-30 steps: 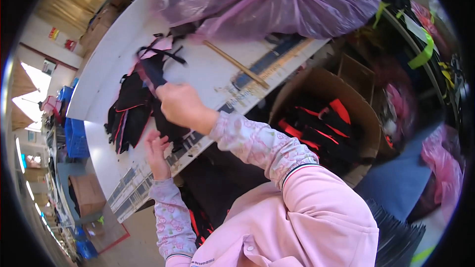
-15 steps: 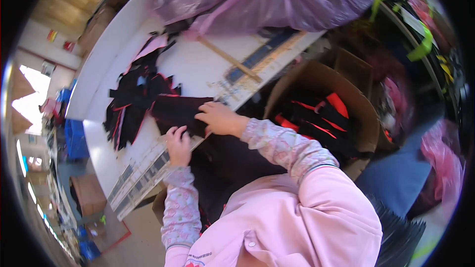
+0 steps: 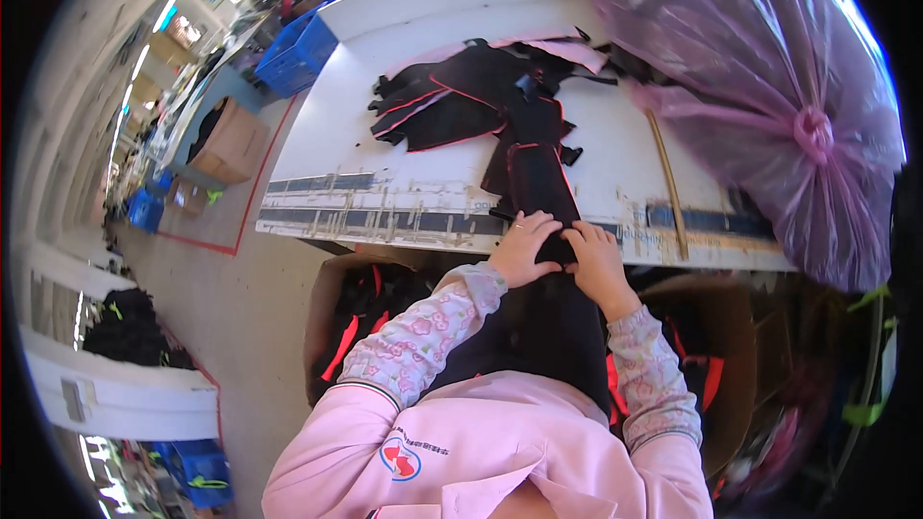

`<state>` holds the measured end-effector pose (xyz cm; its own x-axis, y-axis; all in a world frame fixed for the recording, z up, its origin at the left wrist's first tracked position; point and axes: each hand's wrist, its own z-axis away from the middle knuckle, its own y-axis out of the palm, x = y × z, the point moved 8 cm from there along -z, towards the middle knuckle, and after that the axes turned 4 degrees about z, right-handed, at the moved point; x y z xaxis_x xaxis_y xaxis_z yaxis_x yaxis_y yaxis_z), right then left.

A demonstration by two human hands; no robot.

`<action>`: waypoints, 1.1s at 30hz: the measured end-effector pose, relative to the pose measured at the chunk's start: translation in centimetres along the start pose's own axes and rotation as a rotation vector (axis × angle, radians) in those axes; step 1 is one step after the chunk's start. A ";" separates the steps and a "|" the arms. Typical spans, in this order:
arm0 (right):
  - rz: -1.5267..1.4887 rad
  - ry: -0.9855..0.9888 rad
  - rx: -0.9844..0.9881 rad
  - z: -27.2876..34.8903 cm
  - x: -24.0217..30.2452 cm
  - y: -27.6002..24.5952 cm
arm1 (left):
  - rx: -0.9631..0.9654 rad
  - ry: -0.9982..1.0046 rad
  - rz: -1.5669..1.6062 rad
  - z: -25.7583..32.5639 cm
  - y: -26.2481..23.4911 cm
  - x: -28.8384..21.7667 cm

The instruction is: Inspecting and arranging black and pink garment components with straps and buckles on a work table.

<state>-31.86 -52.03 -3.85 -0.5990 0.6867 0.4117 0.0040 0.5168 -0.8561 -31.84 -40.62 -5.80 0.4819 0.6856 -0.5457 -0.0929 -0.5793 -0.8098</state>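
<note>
- Workshop floor, grey and long, runs off past a white table [image 3: 385,86] whose near edge carries a worn strip of blue and pale tape.
- At that near edge the left hand [image 3: 524,248] lies flat, fingers close together and pressed on a black fabric piece with red piping [image 3: 534,183].
- Just beside it the right hand [image 3: 596,259] presses the same piece, fingers slightly curled, neither hand gripping around it.
- That piece hangs over the table edge toward the person's lap.
- Farther up the table lies a heap of black cut pieces [image 3: 452,101], red-edged, some pink showing beneath.
- A thin wooden stick [image 3: 666,178] lies right of the fabric, well apart from the hands.
- A big translucent purple plastic bag [image 3: 769,86], knotted at its side, fills the table's right end.
- Under the table stand open brown cardboard boxes [image 3: 332,298] holding black and red cloth.
- Blue plastic crates [image 3: 298,53] sit beyond the table's far left corner.
</note>
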 end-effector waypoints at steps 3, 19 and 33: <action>-0.045 -0.007 0.002 -0.1 -0.9 0.9 | -0.056 -0.004 -0.008 0.7 0.2 0.8; -0.413 0.364 -0.258 0.6 -2.3 0.7 | -0.339 -0.030 0.186 2.3 0.0 -0.2; -0.636 0.279 -0.339 0.8 -0.2 -2.8 | -0.473 -0.457 1.791 2.9 0.6 0.6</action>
<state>-32.36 -54.03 -1.74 -0.3446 0.2856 0.8943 -0.0013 0.9524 -0.3047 -34.15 -39.28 -7.21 -0.1368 -0.7667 -0.6272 0.0995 -0.6406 0.7614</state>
